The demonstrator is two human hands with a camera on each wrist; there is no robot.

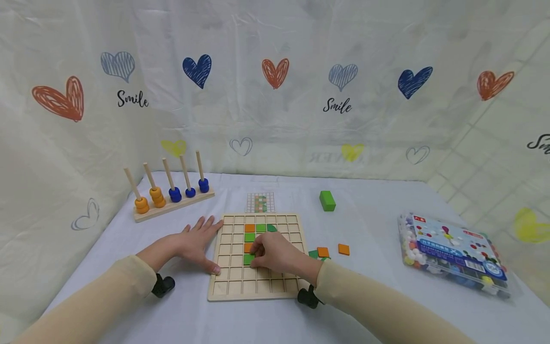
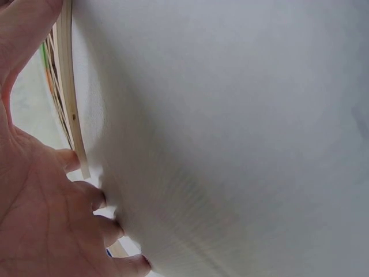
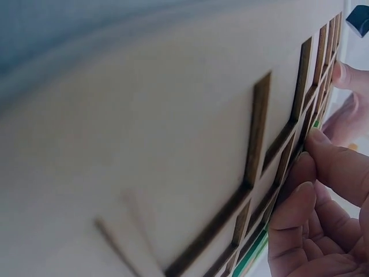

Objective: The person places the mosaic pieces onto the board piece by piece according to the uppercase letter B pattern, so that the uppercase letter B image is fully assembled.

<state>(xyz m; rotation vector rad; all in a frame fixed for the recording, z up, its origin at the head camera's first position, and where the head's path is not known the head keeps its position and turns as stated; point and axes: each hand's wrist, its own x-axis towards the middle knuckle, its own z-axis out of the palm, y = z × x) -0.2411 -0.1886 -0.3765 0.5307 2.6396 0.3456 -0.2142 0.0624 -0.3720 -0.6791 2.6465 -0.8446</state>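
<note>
While your right grip (image 1: 277,253) works at the green tile (image 1: 248,259) low in the pattern on the wooden grid board (image 1: 270,286), its fingers are curled beside that tile; can't tell if they pinch it or another piece hidden underneath. Your left grip (image 1: 198,243) is released, fingers spread along the board's left edge, w/ thumb resting on the rim.

Main risk, prob.: a tile seats crooked across a divider, b/c your right grip covers nearby cells & blocks your view. Sideways drag could also nudge the orange tile (image 1: 248,247) just above. If left pressure eases, the board might slide on the tabletop (image 1: 374,215). Watch your right sleeve (image 1: 378,296) too: it's near the loose tiles (image 1: 323,252) by the board's right edge & could sweep them off.

Text: "Smile" (image 1: 132,99) reads clearly on the curtain (image 1: 240,114), more than once; faint mirrored lettering lower down, not fully legible. Plastic box (image 1: 460,253) at far right has a blue label w/ Chinese characters, too small to read; no brand legible.
</note>
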